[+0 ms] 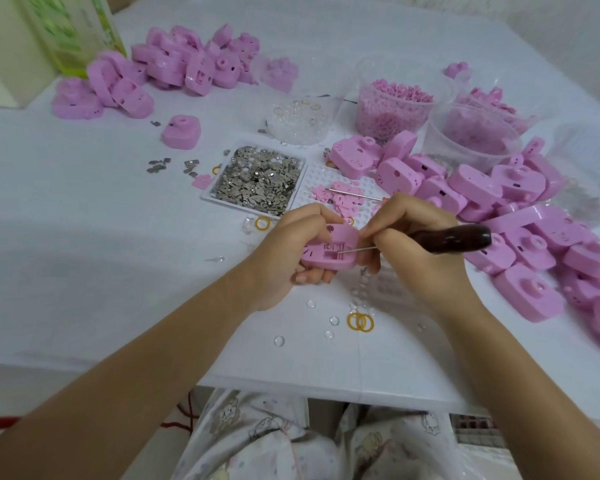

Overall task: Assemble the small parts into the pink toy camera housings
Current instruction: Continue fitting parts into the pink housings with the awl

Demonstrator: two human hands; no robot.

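1. Your left hand (291,251) grips one pink housing (329,249). The fingers (312,277) curl under it and the thumb lies along its top edge. The housing is held just above the white surface (84,237), straight in front of you and near the front edge of the white pegged tray (321,171).
2. The housing's open side faces up toward you, and a square recess with a small metal bit shows in its middle.
3. Your right hand (409,244) is wrapped round a tool (454,239) with a dark wooden handle, the fingers pinching it near the front end. The thin metal shaft points left, and its tip sits inside the recess.
4. Behind your hands, a shallow tray of grey metal pieces (257,180) lies just beside the pegged tray, on its left. More of these pieces are scattered on the surface to the left.
5. The pegged tray carries small pink parts (340,199) and a thin pin tool (354,195) lying across them.
6. A big heap of housings (520,216) runs along your right side, from the tray out to the surface's edge.
7. A second heap (174,64) lies far back on the left, beside a green box (73,32). A single housing (182,131) sits apart in front of that heap.
8. Three clear tubs stand at the back. One holds clear lenses (300,121), one holds tiny pink bits (394,105), and the third (471,133) holds pink parts too blurred to name.
9. Two yellow rings (360,322) overlap below your right wrist, with loose clear discs (279,340) nearby.
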